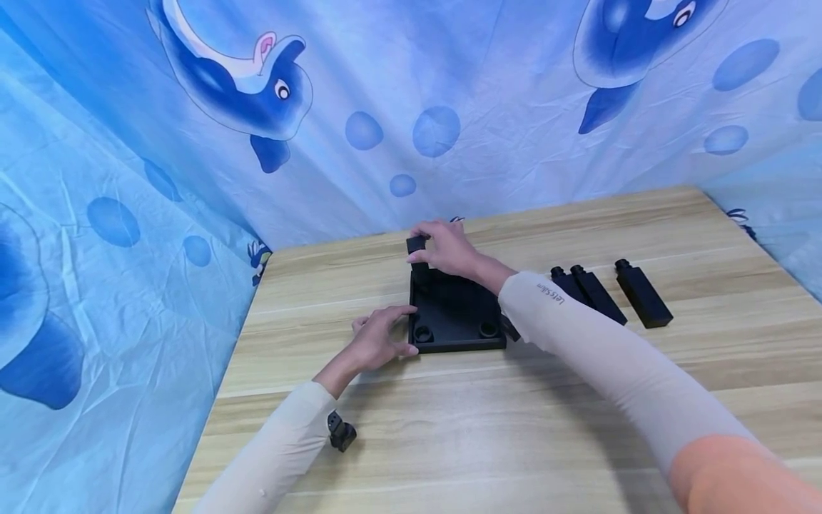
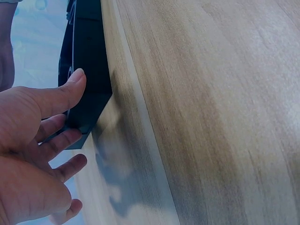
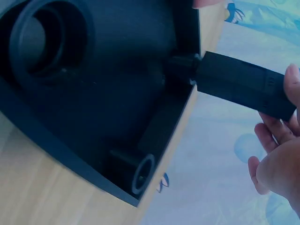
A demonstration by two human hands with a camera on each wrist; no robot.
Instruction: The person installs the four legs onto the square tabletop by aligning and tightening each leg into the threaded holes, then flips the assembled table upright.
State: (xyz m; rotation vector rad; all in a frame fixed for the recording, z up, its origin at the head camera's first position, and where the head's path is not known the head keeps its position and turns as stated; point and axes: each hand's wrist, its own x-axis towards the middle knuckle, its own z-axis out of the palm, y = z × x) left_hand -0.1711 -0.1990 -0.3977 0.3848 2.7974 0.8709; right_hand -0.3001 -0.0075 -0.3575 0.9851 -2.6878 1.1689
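A shallow black square tray-like base (image 1: 452, 314) lies on the table with round sockets showing inside, one being a corner socket (image 3: 143, 173). My right hand (image 1: 448, 250) grips the upper end of a black square-sided leg (image 3: 239, 84). That leg stands upright at the base's far left corner, its lower end at the socket there; how deep it sits cannot be told. At the near left corner my left hand (image 1: 379, 339) touches the base, thumb on the front wall and fingers along the left side, loosely extended in the left wrist view.
Right of the base lie more black legs with narrow necked ends, including a middle one (image 1: 600, 296) and a separate one (image 1: 644, 296). A small black part (image 1: 342, 432) sits beside the left sleeve. Another black piece (image 1: 510, 328) is partly hidden by the right sleeve.
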